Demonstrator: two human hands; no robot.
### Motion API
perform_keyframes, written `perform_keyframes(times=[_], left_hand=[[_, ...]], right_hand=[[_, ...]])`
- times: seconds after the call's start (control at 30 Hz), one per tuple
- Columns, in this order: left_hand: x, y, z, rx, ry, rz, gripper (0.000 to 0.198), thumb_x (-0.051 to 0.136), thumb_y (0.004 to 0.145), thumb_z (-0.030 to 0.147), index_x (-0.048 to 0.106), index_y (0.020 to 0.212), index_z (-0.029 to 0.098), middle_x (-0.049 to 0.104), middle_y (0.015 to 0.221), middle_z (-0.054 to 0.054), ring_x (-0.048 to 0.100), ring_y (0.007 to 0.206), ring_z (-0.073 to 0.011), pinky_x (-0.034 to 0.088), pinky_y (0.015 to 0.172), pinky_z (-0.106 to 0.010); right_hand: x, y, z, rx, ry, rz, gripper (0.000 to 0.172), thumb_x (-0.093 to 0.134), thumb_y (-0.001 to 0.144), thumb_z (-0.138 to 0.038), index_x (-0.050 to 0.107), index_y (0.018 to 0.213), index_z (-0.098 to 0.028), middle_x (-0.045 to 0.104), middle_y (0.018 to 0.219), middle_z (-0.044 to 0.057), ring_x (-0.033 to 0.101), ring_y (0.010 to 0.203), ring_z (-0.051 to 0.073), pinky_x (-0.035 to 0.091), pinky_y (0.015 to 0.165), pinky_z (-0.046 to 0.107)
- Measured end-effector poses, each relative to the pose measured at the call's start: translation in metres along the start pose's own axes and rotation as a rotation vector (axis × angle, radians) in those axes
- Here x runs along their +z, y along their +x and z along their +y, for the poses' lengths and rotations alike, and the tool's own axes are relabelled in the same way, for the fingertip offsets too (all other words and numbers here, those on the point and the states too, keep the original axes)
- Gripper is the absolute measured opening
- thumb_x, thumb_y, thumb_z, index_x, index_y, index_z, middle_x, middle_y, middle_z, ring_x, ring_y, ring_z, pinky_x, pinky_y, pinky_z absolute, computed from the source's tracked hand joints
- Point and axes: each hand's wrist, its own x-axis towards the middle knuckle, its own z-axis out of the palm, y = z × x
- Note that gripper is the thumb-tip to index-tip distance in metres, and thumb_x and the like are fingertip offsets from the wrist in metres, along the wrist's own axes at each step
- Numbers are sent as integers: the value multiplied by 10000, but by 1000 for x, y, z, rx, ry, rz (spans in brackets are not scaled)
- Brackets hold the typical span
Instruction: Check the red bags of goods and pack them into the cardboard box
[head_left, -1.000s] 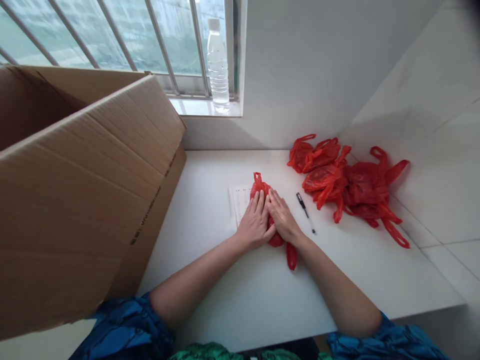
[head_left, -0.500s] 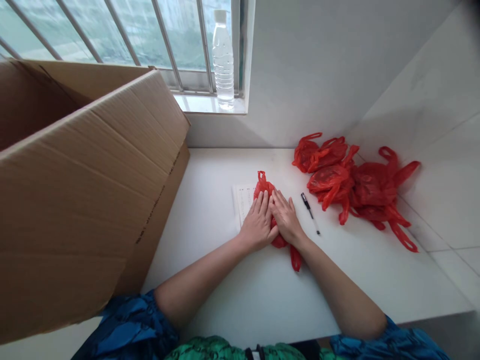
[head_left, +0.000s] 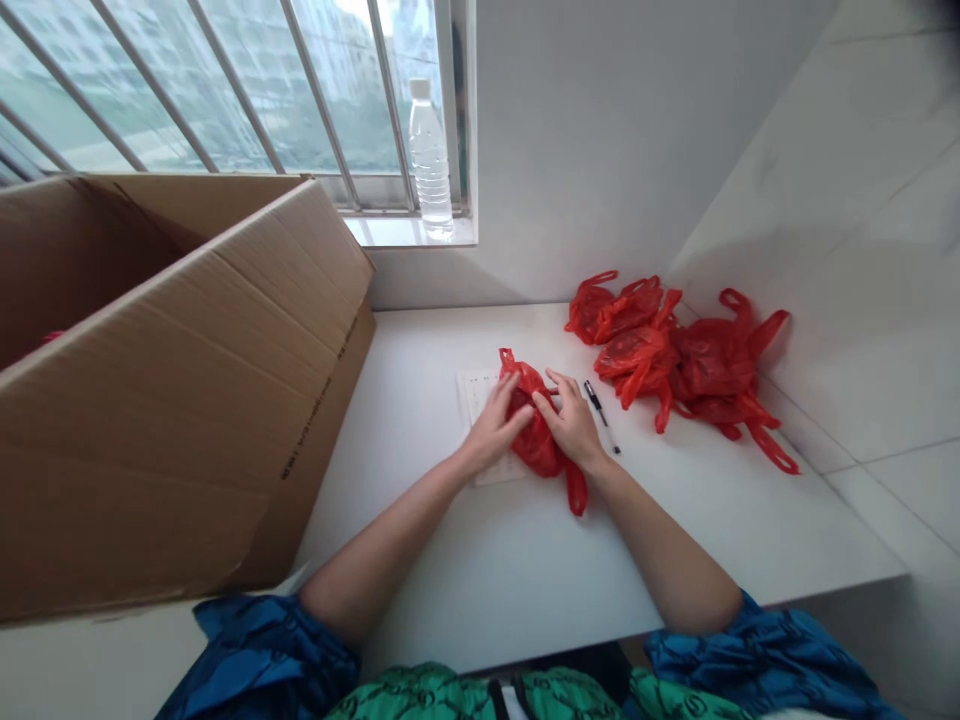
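Observation:
A red plastic bag (head_left: 541, 450), bundled around contents I cannot make out, lies on the white table in front of me. One loop handle points away and another trails towards me. My left hand (head_left: 491, 425) rests at the bag's left side, thumb and fingers apart over its upper part. From the right, my right hand (head_left: 574, 425) touches the bag with its thumb, fingers spread and slightly bent. Partly under the bag is a sheet of paper (head_left: 472, 385) with printed marks. A black-capped pen (head_left: 602, 415) lies just right of my right hand.
Several red plastic bags (head_left: 637, 355) are heaped at the back right against the tiled wall. A large open cardboard box (head_left: 225, 400) stands on the left, with a bit of red inside. On the windowsill is a clear water bottle (head_left: 431, 170). The table's (head_left: 525, 600) front edge is near me.
My hands, which lay flat and close together on the bag, have drawn apart to its two sides with fingers bent, baring more of it. The view has shifted slightly.

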Motion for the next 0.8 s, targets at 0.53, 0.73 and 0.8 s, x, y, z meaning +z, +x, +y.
perform_keyframes(times=[0.53,0.73,0.8], left_hand=[[-65,-8,68,-28,-42,211,303,479,963,414,668,1058,198,706,1047,-65,661,973,-190,514,871,-329],[-62,-7,115,341,630,75,405,584,920,295,553,1321,248,573,1374,-73,516,1258,-251,430,1024,-405],[-58,-6,119,321,770,-13,554,631,889,289,467,1414,226,635,1288,-92,562,1205,-266,396,1046,-432]], right_hand=[[-41,4,-7,-8,22,9,245,515,861,-242,686,1035,-226,706,973,28,634,875,208,495,792,339],[-48,-4,-29,-438,55,86,301,530,874,-169,673,1126,-253,690,988,37,644,904,211,513,820,367],[-48,-8,-35,-555,43,129,307,532,906,-169,652,1172,-262,697,1012,40,648,936,214,511,836,374]])
